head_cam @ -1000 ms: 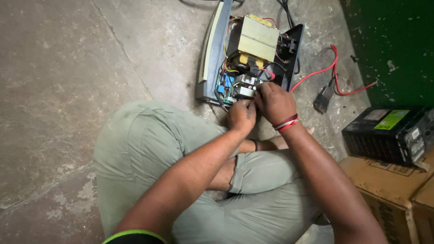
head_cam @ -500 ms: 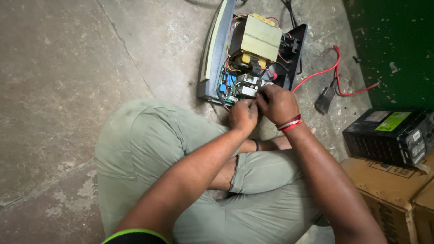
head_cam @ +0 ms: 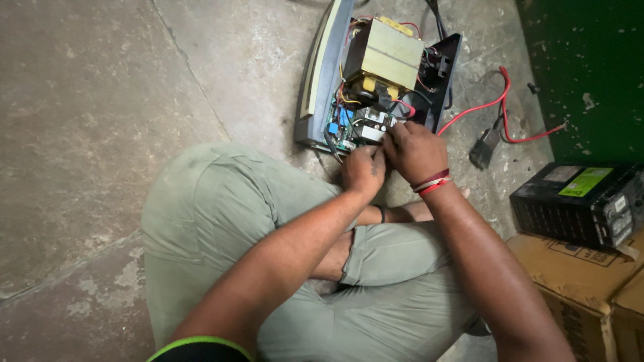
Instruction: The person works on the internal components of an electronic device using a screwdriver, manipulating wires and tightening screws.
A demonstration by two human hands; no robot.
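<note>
Hands [head_cam: 392, 157] touch circuit board [head_cam: 359, 127] inside opened casing [head_cam: 322, 80].

The right hand [head_cam: 414, 151] now sits slightly lower on the opened unit [head_cam: 376, 87], its fingers nearer the left hand [head_cam: 364, 169].

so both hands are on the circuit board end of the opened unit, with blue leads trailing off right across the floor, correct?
Not quite: in the head view the leads are red, not blue. Both the left hand and right hand are at the circuit board end of the opened unit.
</note>
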